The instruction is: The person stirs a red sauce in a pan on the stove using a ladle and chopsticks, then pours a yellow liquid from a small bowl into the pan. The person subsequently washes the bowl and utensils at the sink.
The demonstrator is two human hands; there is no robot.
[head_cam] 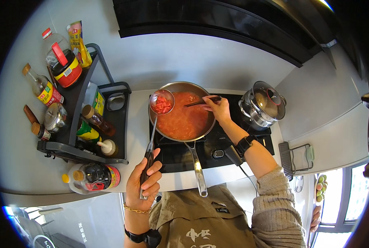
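Observation:
My left hand (147, 179) grips the dark handle of a metal ladle (155, 130). Its round bowl sits over the left part of a steel frying pan (180, 85) and holds chopped red pieces (163, 104), perhaps tomato. Dark chopsticks (200, 103) are held in my right hand (219, 108), with their tips over or in the pan's red sauce (184, 124); I cannot tell whether they touch it. The pan rests on a black cooktop (184, 161). Its long metal handle (199, 173) points towards me past the counter's front edge.
A steel pot with a glass lid (262, 105) stands on the cooktop's right. At left, a two-tier black rack (88, 148) holds sauce bottles and jars. Large bottles (97, 176) stand before it. A black range hood (209, 21) hangs above. A cable (248, 176) runs near my right forearm.

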